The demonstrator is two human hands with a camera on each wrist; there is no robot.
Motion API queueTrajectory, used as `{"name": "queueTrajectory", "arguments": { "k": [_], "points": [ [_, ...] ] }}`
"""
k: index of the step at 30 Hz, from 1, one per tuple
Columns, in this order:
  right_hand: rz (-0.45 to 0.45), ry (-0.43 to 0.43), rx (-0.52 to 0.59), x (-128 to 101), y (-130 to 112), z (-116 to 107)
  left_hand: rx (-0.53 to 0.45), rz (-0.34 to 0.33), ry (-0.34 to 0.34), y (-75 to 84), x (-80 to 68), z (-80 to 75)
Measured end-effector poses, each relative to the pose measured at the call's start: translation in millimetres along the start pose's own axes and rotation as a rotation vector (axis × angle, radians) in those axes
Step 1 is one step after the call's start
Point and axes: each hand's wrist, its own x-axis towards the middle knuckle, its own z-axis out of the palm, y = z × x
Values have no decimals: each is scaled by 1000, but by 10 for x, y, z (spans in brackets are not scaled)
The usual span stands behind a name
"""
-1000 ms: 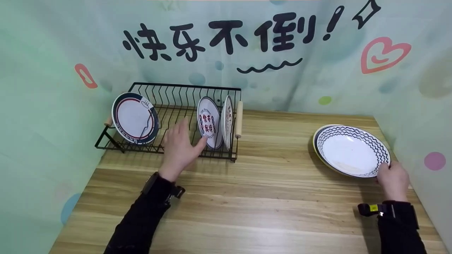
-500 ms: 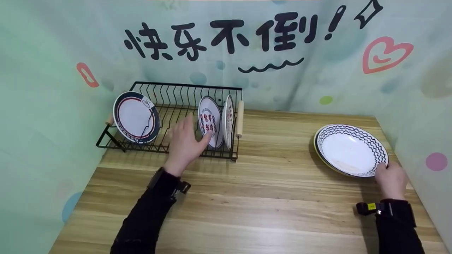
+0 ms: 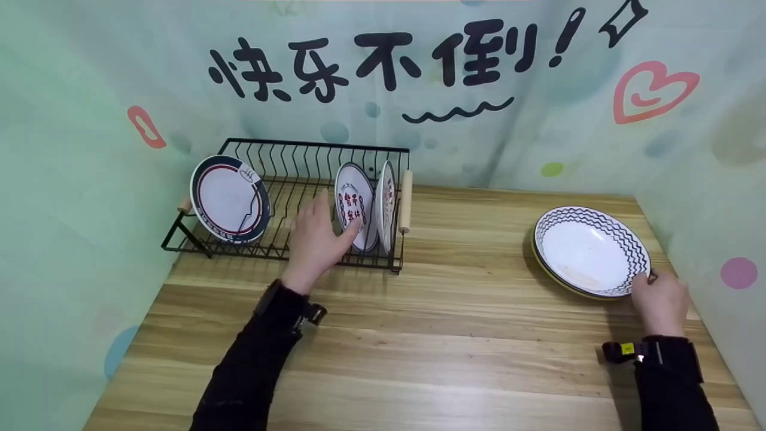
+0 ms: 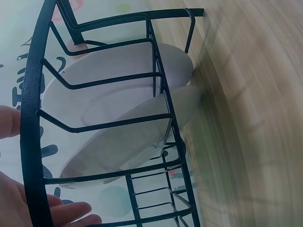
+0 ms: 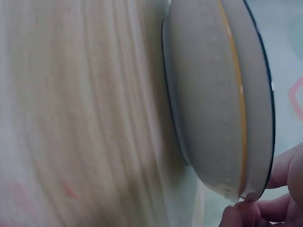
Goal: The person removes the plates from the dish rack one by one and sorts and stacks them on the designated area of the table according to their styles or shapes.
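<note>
Zigzag-rimmed plate [image 3: 589, 251], rim pinched by right-hand fingers [image 3: 649, 286]

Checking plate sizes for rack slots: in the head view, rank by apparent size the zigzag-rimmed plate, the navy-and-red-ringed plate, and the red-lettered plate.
1. Zigzag-rimmed plate, largest, though it sits nearer the camera.
2. Navy-and-red-ringed plate.
3. Red-lettered plate, turned partly edge-on, so it is unsure.

Black wire rack [image 3: 287, 173] is showing pale wood handles. The plate on its left [image 3: 229, 200] is wearing a navy rim with a red ring; the two plates beside it [image 3: 353, 206] are white with red lettering. The zigzag plate [image 3: 589, 251] is sporting navy chevrons and a yellow underside stripe. The table [image 3: 455, 335] is looking light wood-grain.
</note>
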Motion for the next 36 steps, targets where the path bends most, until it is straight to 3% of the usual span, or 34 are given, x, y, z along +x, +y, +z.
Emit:
{"name": "queueTrajectory", "arguments": {
  "k": [8, 13, 27, 36],
  "points": [
    [-50, 111, 66, -43, -107, -14, 3, -12, -16, 10, 37, -9],
    [-76, 113, 63, -55, -174, -50, -5, -36, -37, 20, 68, -18],
    [-150, 228, 98, -125, -299, 4, -18, -33, -36, 49, 133, -11],
    [-220, 257, 95, -141, -367, 70, -83, -16, -12, 31, 177, 23]
  ]
}}
